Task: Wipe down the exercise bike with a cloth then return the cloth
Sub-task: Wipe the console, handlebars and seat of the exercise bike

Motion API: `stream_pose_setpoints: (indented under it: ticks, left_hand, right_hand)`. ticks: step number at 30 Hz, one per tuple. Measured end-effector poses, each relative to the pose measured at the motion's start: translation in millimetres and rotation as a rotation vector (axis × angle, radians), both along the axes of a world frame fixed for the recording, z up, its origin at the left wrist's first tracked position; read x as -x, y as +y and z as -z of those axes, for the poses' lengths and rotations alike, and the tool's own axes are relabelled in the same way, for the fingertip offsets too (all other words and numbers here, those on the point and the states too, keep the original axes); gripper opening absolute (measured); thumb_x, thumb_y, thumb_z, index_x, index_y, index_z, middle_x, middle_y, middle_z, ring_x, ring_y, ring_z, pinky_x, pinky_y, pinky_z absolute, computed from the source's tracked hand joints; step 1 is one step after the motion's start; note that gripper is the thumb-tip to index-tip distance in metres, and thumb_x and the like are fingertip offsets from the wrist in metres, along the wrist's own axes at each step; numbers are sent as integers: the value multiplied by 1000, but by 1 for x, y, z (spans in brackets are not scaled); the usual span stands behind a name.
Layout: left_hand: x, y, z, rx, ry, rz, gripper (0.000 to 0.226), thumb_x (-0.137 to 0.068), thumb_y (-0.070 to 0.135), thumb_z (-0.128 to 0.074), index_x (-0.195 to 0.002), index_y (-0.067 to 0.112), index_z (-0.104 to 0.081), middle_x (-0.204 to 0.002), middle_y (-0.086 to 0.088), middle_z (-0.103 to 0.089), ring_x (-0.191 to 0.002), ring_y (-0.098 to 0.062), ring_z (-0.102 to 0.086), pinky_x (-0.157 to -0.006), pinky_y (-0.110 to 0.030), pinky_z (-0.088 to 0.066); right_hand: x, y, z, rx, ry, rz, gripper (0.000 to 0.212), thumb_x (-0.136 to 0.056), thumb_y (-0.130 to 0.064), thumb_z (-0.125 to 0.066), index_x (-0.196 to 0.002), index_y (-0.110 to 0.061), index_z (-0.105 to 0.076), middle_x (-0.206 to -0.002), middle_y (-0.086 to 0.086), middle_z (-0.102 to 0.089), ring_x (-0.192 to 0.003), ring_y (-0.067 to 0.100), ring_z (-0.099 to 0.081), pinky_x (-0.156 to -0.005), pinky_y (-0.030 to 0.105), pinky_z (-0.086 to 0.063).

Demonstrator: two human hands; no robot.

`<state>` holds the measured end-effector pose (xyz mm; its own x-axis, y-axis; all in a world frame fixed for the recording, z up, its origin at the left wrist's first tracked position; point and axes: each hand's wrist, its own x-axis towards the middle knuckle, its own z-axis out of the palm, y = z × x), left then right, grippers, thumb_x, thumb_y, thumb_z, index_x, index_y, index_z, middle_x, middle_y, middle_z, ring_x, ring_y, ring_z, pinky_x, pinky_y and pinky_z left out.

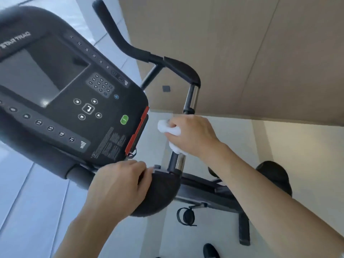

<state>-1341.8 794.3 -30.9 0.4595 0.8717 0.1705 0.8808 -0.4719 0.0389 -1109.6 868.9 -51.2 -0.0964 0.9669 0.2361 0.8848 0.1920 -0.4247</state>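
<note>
Head view. Left hand (119, 185) nearest the lens, fingers curled over the padded near corner of the handlebar (160, 194), gripping it to steady the exercise bike (214, 190). Right hand (191, 135) beyond it, closed round the white cloth (171, 130), which is bunched and wrapped about the chrome-and-black grip bar (178, 161) just beside the red-trimmed right edge of the console (74, 101).

Progress, as judged: wiping under way at the right-hand grip. Cleanliness of console, far handlebar (119, 34), seat and frame not determinable. Cloth not yet returned; return place not in view.

Surroundings: pale tiled floor (33, 202) at left, tan wall panels (260, 53) behind, lighter wall lower right. Pedal with strap (186, 216) and a dark shoe (210, 251) below.
</note>
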Motion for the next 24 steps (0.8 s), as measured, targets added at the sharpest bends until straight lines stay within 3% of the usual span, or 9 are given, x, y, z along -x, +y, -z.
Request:
stream_pose_setpoints:
  ticks: [2, 5, 7, 9, 12, 15, 19, 21, 24]
  left_hand:
    - [-3, -1, 4, -32, -17, -5, 47, -99, 41, -43, -58, 19, -45, -52, 3, -44, -45, -22, -48, -42, -30, -36]
    - [-5, -1, 4, -47, -39, -21, 47, -96, 38, -49, -54, 17, -42, -48, 1, -40, -41, -23, -44, -41, -29, -32]
    - [-4, 0, 6, -44, -29, -16, 48, -97, 38, -46, -54, 17, -43, -48, 1, -39, -42, -22, -43, -43, -27, -30]
    - [-4, 0, 7, -45, -18, -21, 49, -98, 40, -39, -56, 16, -45, -49, 0, -41, -45, -23, -46, -46, -28, -32]
    - [-5, 1, 10, -75, -7, -40, 51, -100, 43, -31, -62, 15, -49, -54, 0, -46, -51, -20, -51, -51, -29, -39]
    - [-4, 0, 9, -87, -29, -36, 49, -101, 41, -36, -60, 16, -45, -53, 1, -42, -50, -21, -46, -49, -31, -35]
    - [-4, -2, 6, -95, -12, -45, 47, -99, 39, -46, -57, 18, -39, -50, 3, -36, -44, -21, -34, -47, -29, -15]
    - [-5, -3, 6, -86, -7, -52, 48, -99, 37, -46, -56, 16, -41, -49, 1, -37, -43, -21, -34, -46, -29, -17]
    - [-4, -3, 5, -73, -23, -46, 48, -97, 33, -51, -53, 15, -43, -45, -1, -37, -40, -19, -32, -46, -26, -16]
  right_hand:
    - [14, -23, -2, 20, -125, -174, 27, -84, -49, -38, -69, -29, -48, -63, -8, -50, -52, 13, -40, -59, 31, -34]
    - [13, -45, -3, 21, -189, -320, 34, -90, -60, -47, -86, -32, -65, -79, -11, -64, -70, 20, -58, -62, 34, -44]
    - [8, -34, -7, -10, -330, -350, 21, -93, -48, -52, -90, -30, -62, -74, -8, -52, -72, 24, -56, -59, 32, -40]
    - [0, -10, -13, -19, -424, -228, 15, -92, -40, -51, -95, -31, -62, -73, -5, -46, -70, 24, -49, -61, 31, -40]
    - [1, 14, -18, 115, -363, -116, 22, -81, -50, -46, -71, -35, -60, -65, -4, -48, -64, 19, -43, -61, 29, -34]
    - [17, 0, -14, 120, -451, -196, 24, -74, -52, -46, -67, -30, -54, -60, -4, -49, -58, 17, -46, -51, 27, -25]
    - [15, -29, -4, 124, -328, -288, 41, -81, -66, -51, -73, -28, -65, -70, -9, -62, -63, 11, -54, -55, 31, -42]
    - [11, -21, -11, 147, -321, -272, 35, -80, -59, -55, -74, -26, -64, -68, -7, -59, -60, 12, -51, -53, 29, -36]
    - [7, 7, -22, 186, -360, -116, 18, -67, -35, -57, -72, -19, -49, -67, 2, -48, -59, 22, -32, -52, 30, -28]
